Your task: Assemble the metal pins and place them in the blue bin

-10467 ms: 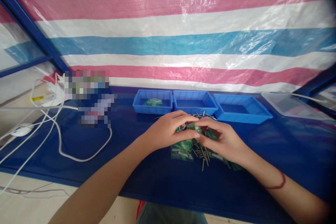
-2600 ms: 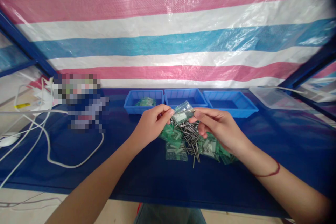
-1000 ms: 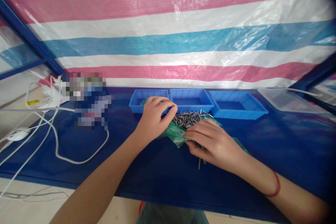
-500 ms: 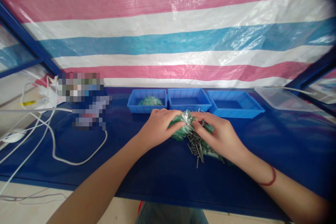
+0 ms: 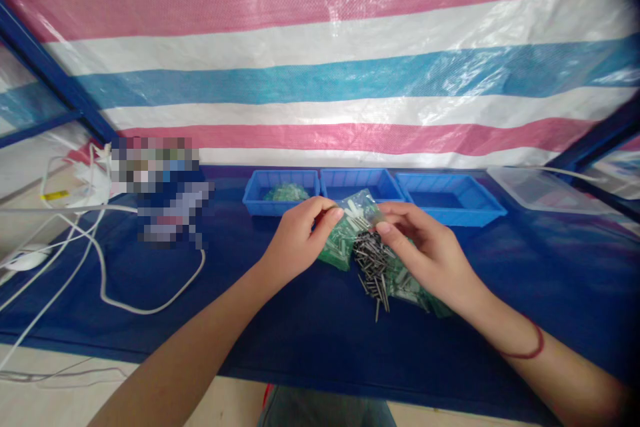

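My left hand (image 5: 297, 237) pinches the left side of a small clear plastic bag (image 5: 363, 205) between thumb and fingers. My right hand (image 5: 435, 250) grips the bag's right edge. Pale pieces and thin metal pins show inside it. Right below lies a loose pile of metal nails or pins (image 5: 373, 263) on the blue table. Greenish plastic bags (image 5: 337, 253) lie under my left fingertips, and more greenish bags (image 5: 407, 283) sit partly hidden under my right hand.
Three blue bins stand in a row behind my hands: the left bin (image 5: 253, 203) holds greenish bags; the middle bin (image 5: 357, 181) and right bin (image 5: 475, 213) stand beside it. White cables (image 5: 150, 311) run along the left. A clear plastic lid (image 5: 535, 190) lies at the back right.
The clear bag has come up and spread flatter between my hands, so its contents show more. My fingers have drawn slightly apart.
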The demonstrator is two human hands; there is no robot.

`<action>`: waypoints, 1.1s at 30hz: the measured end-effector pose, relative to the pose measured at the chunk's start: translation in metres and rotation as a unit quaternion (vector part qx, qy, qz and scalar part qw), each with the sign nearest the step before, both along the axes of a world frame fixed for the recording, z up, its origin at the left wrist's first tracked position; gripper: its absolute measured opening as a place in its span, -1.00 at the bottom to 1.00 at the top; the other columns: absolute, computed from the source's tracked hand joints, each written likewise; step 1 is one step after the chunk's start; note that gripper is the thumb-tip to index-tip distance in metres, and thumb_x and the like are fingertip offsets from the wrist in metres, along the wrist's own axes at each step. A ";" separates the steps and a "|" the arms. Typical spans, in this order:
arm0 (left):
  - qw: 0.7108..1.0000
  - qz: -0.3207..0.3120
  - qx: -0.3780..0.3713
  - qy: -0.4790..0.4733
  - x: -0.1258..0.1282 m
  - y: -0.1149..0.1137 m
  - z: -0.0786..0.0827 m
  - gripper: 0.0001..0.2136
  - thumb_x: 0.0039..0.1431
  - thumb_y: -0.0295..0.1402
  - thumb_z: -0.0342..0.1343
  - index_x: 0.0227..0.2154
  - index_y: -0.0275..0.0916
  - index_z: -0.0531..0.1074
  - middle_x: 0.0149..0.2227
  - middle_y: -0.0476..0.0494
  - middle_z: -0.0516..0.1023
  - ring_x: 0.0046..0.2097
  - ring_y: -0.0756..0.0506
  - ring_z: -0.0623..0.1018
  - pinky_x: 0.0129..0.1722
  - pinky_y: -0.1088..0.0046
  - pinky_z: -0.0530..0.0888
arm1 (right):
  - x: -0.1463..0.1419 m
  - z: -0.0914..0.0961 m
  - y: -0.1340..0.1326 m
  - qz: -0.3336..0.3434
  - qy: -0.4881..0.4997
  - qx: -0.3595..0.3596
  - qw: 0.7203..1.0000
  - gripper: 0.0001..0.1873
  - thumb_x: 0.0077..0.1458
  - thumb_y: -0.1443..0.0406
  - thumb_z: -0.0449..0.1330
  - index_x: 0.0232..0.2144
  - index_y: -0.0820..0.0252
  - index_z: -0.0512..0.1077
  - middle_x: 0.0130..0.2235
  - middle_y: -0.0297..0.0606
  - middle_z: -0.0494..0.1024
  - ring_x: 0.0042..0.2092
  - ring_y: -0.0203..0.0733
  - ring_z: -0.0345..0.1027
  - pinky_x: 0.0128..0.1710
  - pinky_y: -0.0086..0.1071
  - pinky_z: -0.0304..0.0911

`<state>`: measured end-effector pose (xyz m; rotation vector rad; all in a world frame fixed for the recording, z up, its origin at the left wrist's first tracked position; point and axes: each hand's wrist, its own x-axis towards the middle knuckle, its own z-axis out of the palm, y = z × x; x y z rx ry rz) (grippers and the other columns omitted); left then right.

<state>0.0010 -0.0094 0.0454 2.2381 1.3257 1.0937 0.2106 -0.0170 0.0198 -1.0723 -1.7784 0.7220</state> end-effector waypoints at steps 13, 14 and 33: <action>0.986 -0.046 -0.109 -0.115 0.000 0.001 -0.002 -0.82 0.24 -0.26 0.02 -0.32 -0.26 0.43 -0.46 0.00 0.47 -0.40 0.03 0.45 -0.37 0.53 0.36 | -0.001 0.010 0.002 0.018 0.044 -0.044 0.998 -0.75 0.14 0.14 0.16 -0.46 0.17 0.45 -0.48 -0.31 0.47 -0.45 -0.31 0.31 -0.47 -0.44 0.24; 0.983 -0.051 -0.122 -0.127 0.000 0.001 -0.002 -0.82 0.24 -0.26 0.02 -0.32 -0.27 0.43 -0.47 0.00 0.47 -0.41 0.03 0.46 -0.37 0.53 0.37 | -0.001 0.011 0.002 0.013 0.060 -0.057 0.996 -0.76 0.13 0.14 0.18 -0.44 0.17 0.47 -0.50 -0.32 0.46 -0.50 -0.34 0.27 -0.52 -0.45 0.21; 0.988 -0.044 -0.075 -0.131 0.001 0.005 -0.006 -0.89 0.19 -0.36 0.08 -0.27 -0.23 0.45 -0.29 -0.07 0.56 -0.27 0.00 0.53 -0.26 0.50 0.43 | -0.003 0.003 0.000 -0.006 0.058 0.046 0.997 -0.89 0.10 0.27 0.22 -0.28 0.11 0.49 -0.27 -0.24 0.56 -0.29 -0.24 0.44 -0.39 -0.41 0.37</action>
